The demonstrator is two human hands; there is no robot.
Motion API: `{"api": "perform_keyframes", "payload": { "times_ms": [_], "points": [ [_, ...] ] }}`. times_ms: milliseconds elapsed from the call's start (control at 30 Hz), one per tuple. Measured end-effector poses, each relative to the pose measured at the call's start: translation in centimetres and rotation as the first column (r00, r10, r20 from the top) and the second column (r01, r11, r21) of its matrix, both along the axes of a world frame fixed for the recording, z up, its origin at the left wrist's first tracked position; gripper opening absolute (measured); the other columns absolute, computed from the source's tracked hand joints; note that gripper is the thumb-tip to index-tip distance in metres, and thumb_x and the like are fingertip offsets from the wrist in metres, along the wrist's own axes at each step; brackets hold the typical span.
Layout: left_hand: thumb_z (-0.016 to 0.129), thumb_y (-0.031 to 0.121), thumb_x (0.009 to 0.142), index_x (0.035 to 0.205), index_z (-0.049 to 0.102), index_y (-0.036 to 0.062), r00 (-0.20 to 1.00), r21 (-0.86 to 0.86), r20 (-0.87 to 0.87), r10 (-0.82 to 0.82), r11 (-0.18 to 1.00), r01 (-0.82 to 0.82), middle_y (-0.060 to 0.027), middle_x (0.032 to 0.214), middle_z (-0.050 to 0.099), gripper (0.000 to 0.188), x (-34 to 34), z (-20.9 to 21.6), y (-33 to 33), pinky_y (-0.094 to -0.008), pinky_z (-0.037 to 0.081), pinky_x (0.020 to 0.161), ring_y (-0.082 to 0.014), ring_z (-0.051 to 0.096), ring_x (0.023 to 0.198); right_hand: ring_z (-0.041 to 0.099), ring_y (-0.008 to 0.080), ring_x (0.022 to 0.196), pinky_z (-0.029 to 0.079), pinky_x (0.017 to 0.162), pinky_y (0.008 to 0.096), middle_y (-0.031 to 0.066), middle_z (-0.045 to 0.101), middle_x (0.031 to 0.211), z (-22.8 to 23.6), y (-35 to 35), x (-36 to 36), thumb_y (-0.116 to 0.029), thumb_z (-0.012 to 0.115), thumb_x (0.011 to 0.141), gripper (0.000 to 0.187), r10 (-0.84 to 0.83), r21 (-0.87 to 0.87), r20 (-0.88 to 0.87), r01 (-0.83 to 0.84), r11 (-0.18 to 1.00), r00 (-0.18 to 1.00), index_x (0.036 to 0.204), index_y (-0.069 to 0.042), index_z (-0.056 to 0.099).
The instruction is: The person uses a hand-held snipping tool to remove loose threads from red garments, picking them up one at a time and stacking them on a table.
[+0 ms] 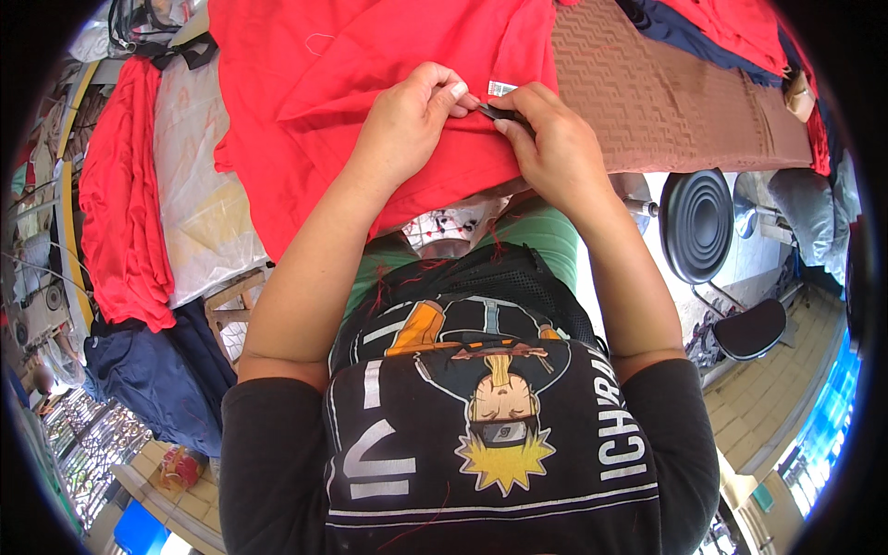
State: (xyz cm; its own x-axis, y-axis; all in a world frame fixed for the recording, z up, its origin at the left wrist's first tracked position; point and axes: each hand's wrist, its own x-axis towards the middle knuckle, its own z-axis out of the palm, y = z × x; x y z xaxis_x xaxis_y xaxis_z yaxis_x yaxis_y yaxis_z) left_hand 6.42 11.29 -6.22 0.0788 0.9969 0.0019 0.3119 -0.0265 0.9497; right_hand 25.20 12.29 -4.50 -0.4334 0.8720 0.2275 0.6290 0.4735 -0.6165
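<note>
Left hand [407, 116] pinches red garment [370, 55] edge; right hand [555, 143] grips small dark tool [499, 113] beside white label [501, 88].

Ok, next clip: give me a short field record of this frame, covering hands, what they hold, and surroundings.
left hand: pinches the red garment near a small white label
right hand: grips a small dark tool, its tip at the fabric; kind unclear
work surface: brown patterned cloth under the garment
left side: more red fabric, clear plastic sheet, navy fabric
right side: black round stool
</note>
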Motion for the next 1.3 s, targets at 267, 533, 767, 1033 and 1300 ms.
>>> {"api": "perform_keyframes", "payload": {
  "times_ms": [267, 533, 767, 1033, 1300],
  "points": [
    [0.065, 0.016, 0.087, 0.085, 0.067, 0.0012, 0.818, -0.009, -0.129, -0.561, 0.825, 0.565, -0.0075, 0.103, 0.062, 0.015, -6.3, 8.7, -3.7, -0.0298, 0.046, 0.083, -0.0150, 0.059, 0.095, 0.064, 0.0335, 0.088, 0.051, 0.075, 0.0430, 0.0114, 0.065, 0.097, 0.8, 0.4, 1.3, -0.016, 0.062, 0.086, 0.013, -0.070, 0.129, -0.004, 0.070, 0.989, 0.998, 0.097, -0.010, 0.066],
    [0.076, 0.018, 0.073, 0.089, 0.063, 0.0099, 0.695, 0.287, -0.718, -0.027, 0.899, 0.332, -0.0038, 0.105, 0.059, 0.022, -4.2, 1.5, -9.8, -0.0376, 0.046, 0.085, -0.0255, 0.057, 0.096, 0.064, 0.0289, 0.083, 0.050, 0.072, 0.0372, 0.0126, 0.064, 0.099, 3.1, -1.5, 0.8, -0.012, 0.065, 0.084, 0.022, -0.051, 0.115, -0.099, 0.062, 0.991, 0.994, 0.105, -0.005, 0.063],
    [0.073, 0.020, 0.078, 0.081, 0.067, 0.0057, 0.730, -0.368, -0.508, -0.457, 0.881, 0.297, -0.0078, 0.081, 0.068, 0.015, -9.4, 9.4, -15.3, -0.0335, 0.049, 0.070, -0.0238, 0.064, 0.076, 0.062, 0.0241, 0.074, 0.049, 0.068, 0.0337, 0.0128, 0.065, 0.094, 4.2, -1.9, 1.4, -0.012, 0.067, 0.084, 0.025, -0.090, 0.116, -0.105, 0.102, 0.988, 0.990, 0.108, -0.006, 0.064],
    [0.069, 0.023, 0.082, 0.096, 0.066, 0.0022, 0.680, -0.024, -0.729, 0.074, 0.991, -0.134, -0.0166, 0.093, 0.065, 0.025, -13.3, 8.7, -16.9, -0.0391, 0.048, 0.078, -0.0335, 0.063, 0.092, 0.064, 0.0312, 0.092, 0.050, 0.081, 0.0387, 0.0149, 0.064, 0.105, 1.5, 1.2, -3.2, -0.022, 0.074, 0.078, 0.034, 0.006, 0.170, -0.022, -0.002, 0.985, 1.000, 0.107, -0.007, 0.065],
    [0.074, 0.017, 0.077, 0.103, 0.064, 0.0032, 0.767, 0.023, -0.581, 0.273, 0.947, -0.320, -0.0116, 0.094, 0.065, 0.031, -12.6, 2.5, -14.7, -0.0354, 0.050, 0.075, -0.0258, 0.064, 0.085, 0.065, 0.0183, 0.089, 0.050, 0.079, 0.0328, 0.0121, 0.067, 0.096, 4.8, 2.4, 3.4, -0.002, 0.063, 0.084, 0.021, 0.037, -0.076, -0.125, -0.047, 0.996, 0.991, 0.105, 0.000, 0.065]
  ]
}}
